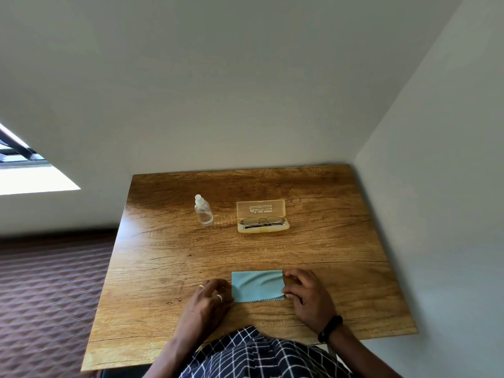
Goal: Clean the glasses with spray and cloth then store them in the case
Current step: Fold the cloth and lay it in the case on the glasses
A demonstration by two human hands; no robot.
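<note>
A light blue cleaning cloth [256, 285] lies flat and slightly wrinkled on the wooden table [163, 255] near its front edge. My left hand [210, 298], with rings on its fingers, is curled at the cloth's left edge and pinches its lower left corner. My right hand [306, 293] pinches the cloth's right edge between thumb and fingers. Farther back, the glasses [262, 221] lie folded inside an open translucent yellow case [261, 210] with its lid raised. A small clear spray bottle [203, 210] stands upright to the left of the case.
The table stands in a corner, with a wall [436, 214] along its right side and another behind it. A patterned carpet [49, 296] lies to the left. My checked clothing [253, 356] overlaps the table's front edge.
</note>
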